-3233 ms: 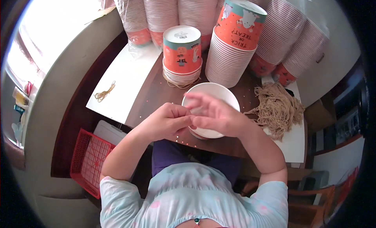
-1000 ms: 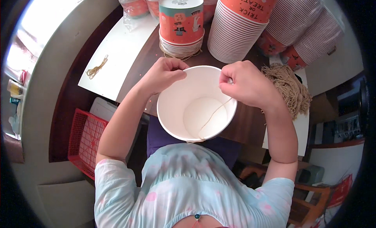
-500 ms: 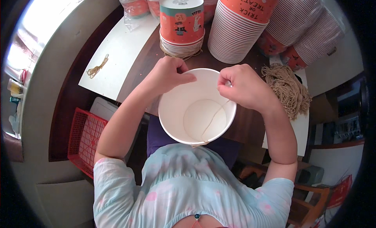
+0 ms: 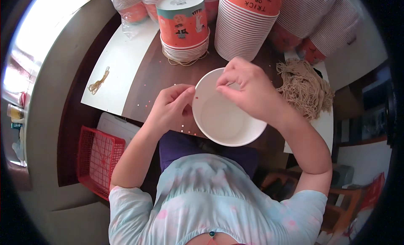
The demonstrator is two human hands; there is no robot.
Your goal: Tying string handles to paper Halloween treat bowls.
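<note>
A white-walled paper bucket [image 4: 223, 123] is tilted in front of me, its open mouth facing up toward me. My left hand [image 4: 174, 104] pinches at the left side of its rim, thumb and forefinger pressed together. Just inside the rim beside those fingertips is a small reddish spot, like a hole. My right hand [image 4: 244, 85] is over the far side of the mouth, its thumb and forefinger closed together. A thin pale bit shows at that pinch, too small to make out. The fingers of both hands are partly hidden.
Behind stand a short stack of orange buckets [image 4: 183, 28] with cord around its base and a taller stack [image 4: 244, 30]. Bagged buckets [image 4: 305, 17] lie at the back right. Tan cords [image 4: 305, 89] are heaped at right, a small bundle [image 4: 99, 80] at left. A red basket [image 4: 99, 160] sits lower left.
The bucket has moved right and turned. My left hand has come down to its left rim; my right hand has shifted slightly left. The string across the bucket's inside no longer shows.
</note>
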